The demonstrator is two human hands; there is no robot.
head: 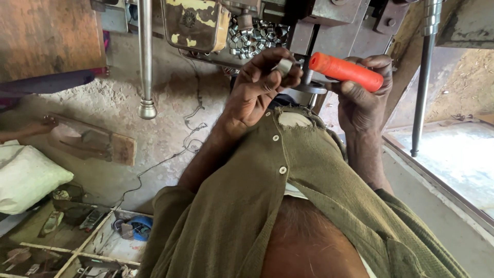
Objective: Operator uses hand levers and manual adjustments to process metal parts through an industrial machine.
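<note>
Partly hid: ring [283, 66] in L hand [260, 85]

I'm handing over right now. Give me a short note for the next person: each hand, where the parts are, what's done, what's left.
Left hand: pinching a small metal ring at the fingertips, held up by the machine's tooling.
Right hand: closed around the orange handle.
Parts: a pile of similar metal rings sits in a tray behind the hands.
Done: one ring picked up and brought to the machine.
Left: the ring is not yet seated on the tooling; whether the piled rings are finished cannot be told.
</note>
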